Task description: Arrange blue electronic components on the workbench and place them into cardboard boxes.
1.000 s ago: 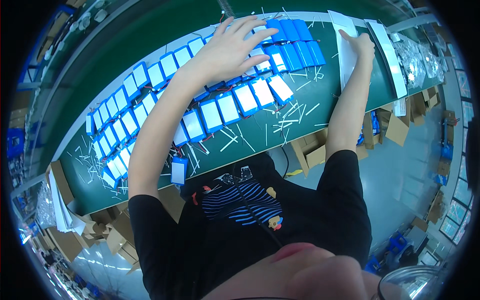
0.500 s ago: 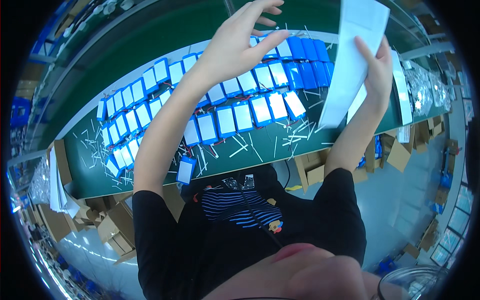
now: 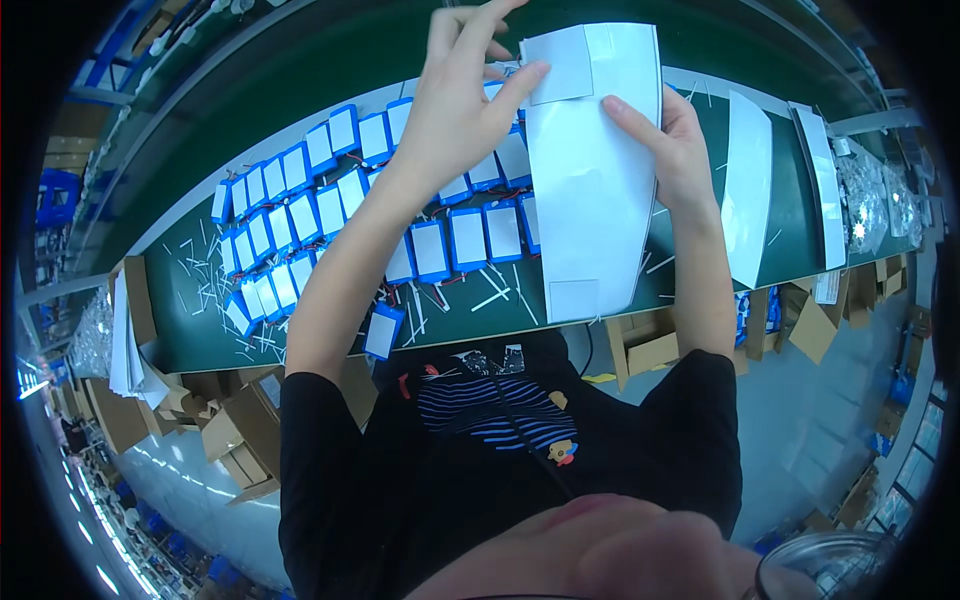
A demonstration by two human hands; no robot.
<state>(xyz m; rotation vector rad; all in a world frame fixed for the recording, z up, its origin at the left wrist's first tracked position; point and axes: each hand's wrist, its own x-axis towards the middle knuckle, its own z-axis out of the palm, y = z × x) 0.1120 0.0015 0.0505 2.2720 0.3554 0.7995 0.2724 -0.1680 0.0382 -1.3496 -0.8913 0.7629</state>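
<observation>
My right hand (image 3: 675, 150) grips a large white sheet (image 3: 590, 200) by its right edge, thumb on the front and fingers behind. The sheet stands tilted above the table; one rectangular white piece (image 3: 565, 65) shows at its upper left and another (image 3: 574, 298) at its bottom. My left hand (image 3: 465, 95) is at the upper left corner, fingers apart and thumb tip over the edge of the upper piece. Whether it pinches anything cannot be made out. Rows of blue battery packs (image 3: 430, 250) with white rectangles on top lie on the table, some hidden behind the sheet and my left arm.
Thin white strips (image 3: 205, 270) litter the green table (image 3: 190, 335). One battery pack (image 3: 382, 330) lies apart at the front edge. Another white sheet (image 3: 745, 190) and clear plastic bags (image 3: 865, 200) are at the right. Cardboard boxes (image 3: 645, 345) stand below the table's edge.
My right hand has brought the white sheet leftward, in front of the battery packs. The left thumb now meets the sheet's upper left corner. The view has shifted slightly.
</observation>
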